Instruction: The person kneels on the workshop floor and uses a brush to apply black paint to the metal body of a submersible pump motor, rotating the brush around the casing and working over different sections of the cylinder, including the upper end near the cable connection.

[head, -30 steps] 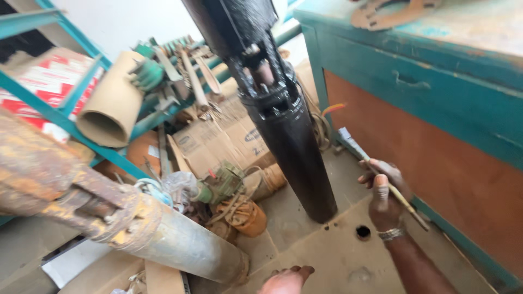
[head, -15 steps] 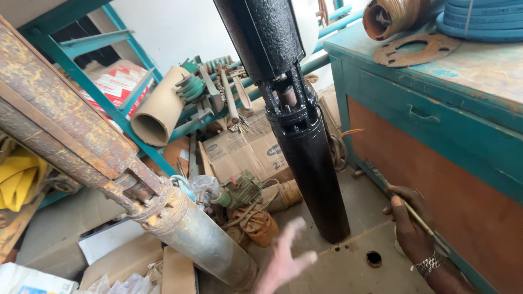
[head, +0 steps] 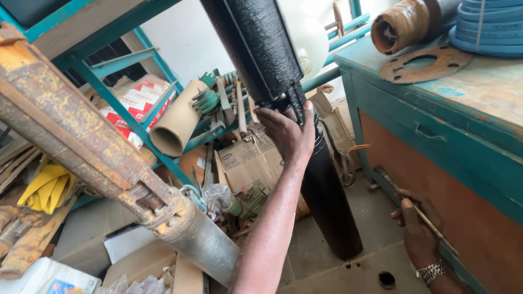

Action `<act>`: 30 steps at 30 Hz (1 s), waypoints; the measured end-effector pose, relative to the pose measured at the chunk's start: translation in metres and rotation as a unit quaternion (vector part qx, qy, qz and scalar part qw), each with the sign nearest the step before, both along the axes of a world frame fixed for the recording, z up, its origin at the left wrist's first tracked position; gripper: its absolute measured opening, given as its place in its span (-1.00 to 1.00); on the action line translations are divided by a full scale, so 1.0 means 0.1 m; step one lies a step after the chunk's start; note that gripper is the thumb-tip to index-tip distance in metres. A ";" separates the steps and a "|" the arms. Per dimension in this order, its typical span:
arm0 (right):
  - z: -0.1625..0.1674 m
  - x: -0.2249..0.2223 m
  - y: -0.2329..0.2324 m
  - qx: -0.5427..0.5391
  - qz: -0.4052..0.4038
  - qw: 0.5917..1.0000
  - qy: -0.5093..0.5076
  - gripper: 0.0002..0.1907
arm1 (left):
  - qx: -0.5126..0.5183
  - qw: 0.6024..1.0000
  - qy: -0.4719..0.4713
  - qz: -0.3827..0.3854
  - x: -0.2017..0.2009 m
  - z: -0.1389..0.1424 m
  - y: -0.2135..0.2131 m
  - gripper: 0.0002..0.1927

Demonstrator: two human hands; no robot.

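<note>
A tall black cylindrical pump (head: pixel 321 179) stands tilted on the concrete floor, its upper body wrapped in black tape. My left hand (head: pixel 287 132) is raised and grips the pump at its narrow joint, fingers around the black cables there. My right hand (head: pixel 418 231) is low at the right, next to the teal cabinet, and holds a thin metal tool (head: pixel 412 208) that points up and left. A metal watch is on that wrist.
A rusty pump with a steel lower section (head: pixel 109 163) slants across the left. A teal cabinet (head: pixel 436 136) with a rusty gasket ring (head: pixel 425 62) and blue hose coil stands right. Cardboard boxes (head: pixel 248 160), a cardboard tube (head: pixel 177 122) and scrap parts crowd the teal shelf behind.
My left hand rose from the bottom of the view and took hold of the black pump's joint. The view tilted and moved closer; my right hand stayed low with its tool.
</note>
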State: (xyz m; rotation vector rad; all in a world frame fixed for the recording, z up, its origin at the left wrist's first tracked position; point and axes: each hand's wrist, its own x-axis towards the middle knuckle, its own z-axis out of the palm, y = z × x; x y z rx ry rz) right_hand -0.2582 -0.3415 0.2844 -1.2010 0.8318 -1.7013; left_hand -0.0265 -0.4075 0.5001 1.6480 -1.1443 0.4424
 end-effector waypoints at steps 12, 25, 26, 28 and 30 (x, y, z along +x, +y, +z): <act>-0.02 -0.14 -0.16 0.053 0.030 0.998 -0.014 -0.72 | -0.244 0.823 0.256 -0.444 -0.07 0.26 0.70 -0.07; -0.08 -0.11 -0.19 0.080 0.031 0.996 -0.003 -0.71 | -0.167 0.688 0.328 -0.625 0.12 0.24 1.24 -0.30; -0.08 -0.11 -0.19 0.085 0.029 0.996 -0.003 -0.71 | -0.165 0.712 0.334 -0.596 0.15 0.21 1.21 -0.36; -0.11 -0.11 -0.20 0.085 0.037 0.996 -0.015 -0.72 | -0.153 0.767 0.325 -0.532 0.20 0.17 1.11 -0.54; -0.13 -0.11 -0.20 0.083 0.040 0.996 -0.020 -0.73 | -0.133 0.828 0.292 -0.459 0.24 0.15 0.99 -0.75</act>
